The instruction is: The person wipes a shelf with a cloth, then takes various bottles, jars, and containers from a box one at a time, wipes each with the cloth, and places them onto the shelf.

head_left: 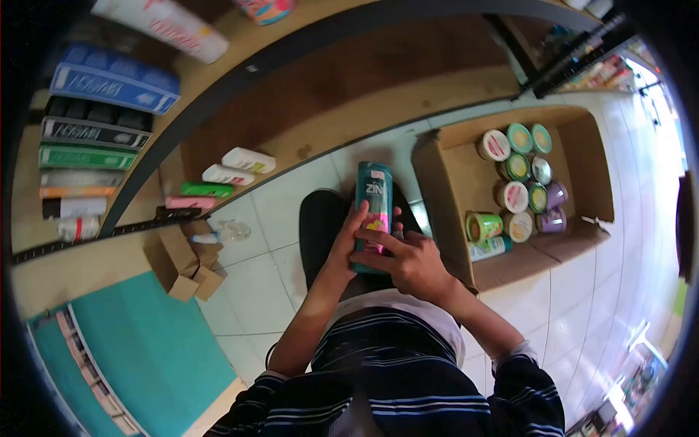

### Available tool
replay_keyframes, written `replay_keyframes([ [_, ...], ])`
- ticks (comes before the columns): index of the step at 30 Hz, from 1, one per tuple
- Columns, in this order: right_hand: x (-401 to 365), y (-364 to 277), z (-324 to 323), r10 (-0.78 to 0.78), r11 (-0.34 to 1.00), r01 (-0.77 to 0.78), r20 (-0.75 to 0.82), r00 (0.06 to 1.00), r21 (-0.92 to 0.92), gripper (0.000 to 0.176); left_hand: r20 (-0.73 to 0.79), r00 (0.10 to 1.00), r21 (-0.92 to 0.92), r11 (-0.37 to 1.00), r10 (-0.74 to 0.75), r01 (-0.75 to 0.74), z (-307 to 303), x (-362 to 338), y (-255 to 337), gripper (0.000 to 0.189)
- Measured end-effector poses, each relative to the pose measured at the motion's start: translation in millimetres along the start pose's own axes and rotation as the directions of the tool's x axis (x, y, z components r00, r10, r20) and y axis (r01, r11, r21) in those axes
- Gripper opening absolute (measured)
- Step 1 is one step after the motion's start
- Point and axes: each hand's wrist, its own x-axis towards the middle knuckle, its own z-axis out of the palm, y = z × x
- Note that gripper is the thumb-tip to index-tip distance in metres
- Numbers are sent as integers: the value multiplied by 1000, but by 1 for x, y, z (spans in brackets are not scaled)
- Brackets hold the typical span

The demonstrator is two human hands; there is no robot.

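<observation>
A teal shampoo bottle (pixel 374 186) with a pink and yellow label and the letters "ZIN" is held upright in front of my lap. My left hand (pixel 348 244) wraps its left side, thumb along the front. From the right, my right hand (pixel 415 264) grips the lower part, its fingers lying across the label. Fingertips also show at the bottle's right edge, and the bottle's back is hidden. To the right of my hands stands an open cardboard box (pixel 444 207) with several round-lidded jars (pixel 517 197) and a teal-and-white tube lying in it.
Ahead is a wooden shelf (pixel 408 120) with a few white bottles (pixel 247 160) and a green one at its left end. Boxed goods (pixel 113 84) fill the upper left shelf. A small torn carton (pixel 182 266) and clear plastic (pixel 234 230) lie on the tiled floor.
</observation>
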Motion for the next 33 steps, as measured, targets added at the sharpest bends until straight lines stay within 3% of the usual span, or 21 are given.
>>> replay_keyframes([
  [1,6,0,1,-34,999,34,-1,999,11,43,-19,999,3,1000,30,-30,1,-4,5,54],
  [2,8,1,2,-2,965,15,-49,999,263,39,-12,997,24,997,77,-77,1,-10,6,53],
  [4,13,2,-4,114,715,-39,-61,992,698,27,0,990,-37,990,139,-139,-2,-17,11,51],
  [5,16,6,-4,94,712,-27,-58,994,702,27,-11,988,-37,987,157,-157,-2,-19,14,51],
  [6,19,12,-2,378,534,-192,-29,926,823,25,-27,975,23,975,222,-221,1,-22,16,50],
  [7,22,17,0,624,299,-300,53,780,906,25,-35,959,83,957,282,-279,6,-25,18,48],
  [8,33,17,4,616,304,-297,51,786,905,25,-95,952,193,943,292,-270,4,-25,15,49],
  [10,59,9,14,673,527,-128,-321,666,840,27,-125,934,177,934,335,-311,2,-18,1,55],
  [11,62,3,17,661,525,-119,-315,681,843,27,-160,916,164,925,369,-344,4,-16,-6,61],
  [13,64,-14,24,353,886,-130,-465,812,445,34,-258,856,173,893,448,-415,4,-21,-7,70],
  [15,47,-22,39,297,861,-74,-379,877,503,36,-2,959,-376,889,282,-263,-4,-29,5,68],
  [16,37,-25,47,241,871,-40,-356,903,490,38,44,941,-371,880,335,-296,-18,-21,5,89],
  [17,30,-25,53,187,881,-6,-336,923,473,39,37,938,-371,877,344,-306,-21,-21,5,89],
  [19,24,-22,56,175,867,2,-308,935,499,39,60,911,-282,882,409,-377,-23,-23,5,92],
  [20,26,-18,54,191,885,-25,-313,930,465,39,-88,914,-197,893,396,-406,-18,-25,5,89],
  [21,28,-16,52,209,901,-55,-319,924,429,39,-93,915,-197,894,392,-403,-15,-25,5,89],
  [25,50,-10,49,388,799,-116,-358,849,590,38,-225,906,-179,898,360,-401,-5,-21,2,82],
  [29,36,-7,60,269,829,-63,-298,916,555,36,-332,882,-163,900,335,-404,-14,-16,-1,77],
  [31,26,-6,68,272,825,-29,-351,896,564,33,-261,868,178,905,423,-387,-50,-3,-5,53],
  [32,17,-3,75,397,753,-98,-330,856,651,32,-318,780,411,820,539,-399,-41,-5,8,39],
  [33,9,2,82,514,666,-158,-296,805,729,31,-322,781,411,822,536,-394,-35,-6,22,39],
])
